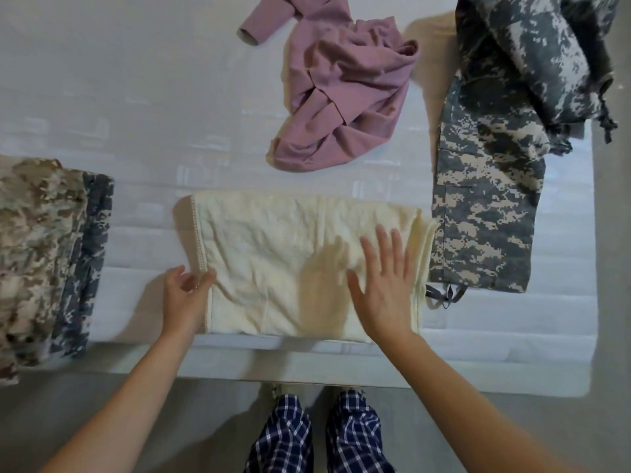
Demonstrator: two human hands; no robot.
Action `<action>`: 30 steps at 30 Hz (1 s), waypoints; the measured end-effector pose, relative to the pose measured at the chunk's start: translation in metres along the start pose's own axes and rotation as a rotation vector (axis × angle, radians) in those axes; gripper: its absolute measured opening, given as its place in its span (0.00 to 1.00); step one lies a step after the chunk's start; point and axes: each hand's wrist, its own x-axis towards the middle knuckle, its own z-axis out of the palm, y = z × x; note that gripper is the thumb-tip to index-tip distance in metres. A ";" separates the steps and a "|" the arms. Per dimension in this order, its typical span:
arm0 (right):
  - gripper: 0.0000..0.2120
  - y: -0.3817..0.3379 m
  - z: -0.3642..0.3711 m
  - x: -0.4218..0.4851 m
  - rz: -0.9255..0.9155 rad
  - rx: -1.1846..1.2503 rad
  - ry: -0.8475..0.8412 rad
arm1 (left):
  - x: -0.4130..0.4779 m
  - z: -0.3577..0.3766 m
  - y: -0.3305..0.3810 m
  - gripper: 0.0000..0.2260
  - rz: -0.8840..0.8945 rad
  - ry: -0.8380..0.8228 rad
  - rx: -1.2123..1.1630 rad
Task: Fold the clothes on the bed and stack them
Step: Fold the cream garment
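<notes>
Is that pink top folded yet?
No. The pink top lies crumpled on the bed, with one sleeve sticking out.

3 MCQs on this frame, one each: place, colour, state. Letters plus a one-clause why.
1. Where is the folded camo stack?
A) left side of the bed
B) far right
C) on the floor

2. What colour is the garment that the left hand pinches?
A) pink
B) cream
C) navy

3. How does the pink top lie?
A) folded flat
B) crumpled
C) hung up

Key:
1 A, the stack sits at the picture's left, on the bed.
2 B, the cream garment has its beaded edge between that hand's fingers.
3 B, it lies bunched, one sleeve sticking out.
</notes>
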 end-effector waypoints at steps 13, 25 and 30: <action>0.31 -0.024 0.090 0.005 -0.106 -0.162 -0.490 | 0.002 -0.006 0.020 0.08 -0.028 -0.216 -0.100; 0.20 -0.040 -0.035 0.024 0.485 1.355 -0.670 | -0.157 0.063 0.100 0.25 0.780 -0.367 0.651; 0.04 0.020 -0.037 0.016 0.778 0.855 -0.138 | -0.176 0.114 0.089 0.30 0.671 -0.832 0.747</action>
